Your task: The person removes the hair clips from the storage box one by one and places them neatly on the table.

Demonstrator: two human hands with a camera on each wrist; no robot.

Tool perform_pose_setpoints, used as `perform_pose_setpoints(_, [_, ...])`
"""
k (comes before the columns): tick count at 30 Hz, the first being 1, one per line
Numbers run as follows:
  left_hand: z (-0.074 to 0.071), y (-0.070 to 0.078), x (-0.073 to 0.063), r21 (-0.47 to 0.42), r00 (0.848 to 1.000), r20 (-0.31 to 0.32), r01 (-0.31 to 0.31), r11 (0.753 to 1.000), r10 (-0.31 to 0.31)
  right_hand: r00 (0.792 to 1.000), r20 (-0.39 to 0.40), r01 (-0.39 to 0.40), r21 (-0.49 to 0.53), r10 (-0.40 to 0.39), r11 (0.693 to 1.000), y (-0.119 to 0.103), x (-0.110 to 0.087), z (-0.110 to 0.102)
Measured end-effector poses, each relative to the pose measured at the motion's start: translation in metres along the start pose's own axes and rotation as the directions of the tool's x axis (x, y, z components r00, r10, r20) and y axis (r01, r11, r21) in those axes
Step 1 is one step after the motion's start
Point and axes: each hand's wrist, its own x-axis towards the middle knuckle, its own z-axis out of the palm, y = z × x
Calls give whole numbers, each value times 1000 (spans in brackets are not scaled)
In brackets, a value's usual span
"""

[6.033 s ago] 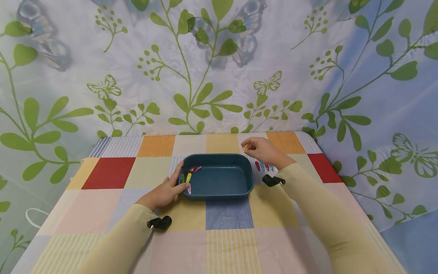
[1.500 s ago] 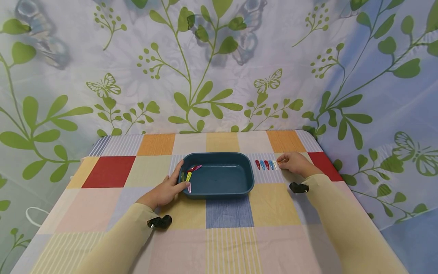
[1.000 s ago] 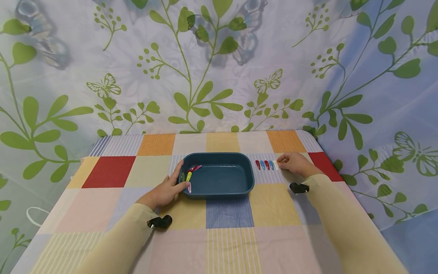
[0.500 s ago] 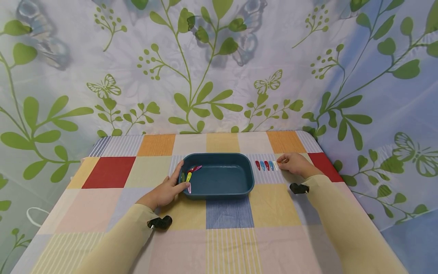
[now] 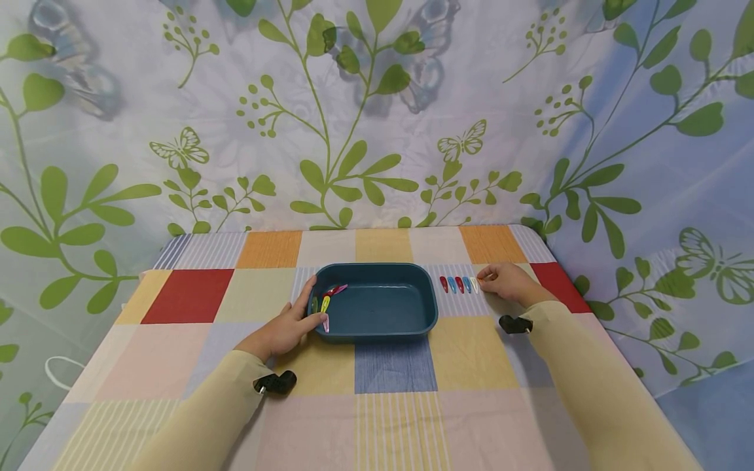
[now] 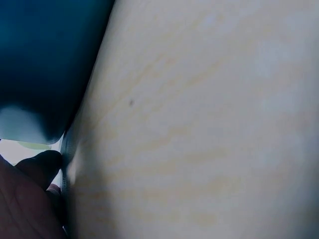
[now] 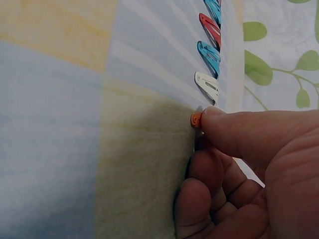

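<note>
Orange clip (image 7: pixel 196 120) (one, pinched) sits beside five lined-up clips (image 5: pixel 459 284).

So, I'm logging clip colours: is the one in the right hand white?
No, the right hand holds an orange clip, beside the white clip.

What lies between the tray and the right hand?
The head view shows, left to right, a red clip, a blue clip, another red clip, another blue clip and a white clip, in a row.
</note>
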Motion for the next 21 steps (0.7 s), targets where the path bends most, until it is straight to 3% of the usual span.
perform_pose_setpoints(21, [-1,0,-1,6,1000,2,26,1000,-26,1000,-5,-22,38,22,999,0,0,1])
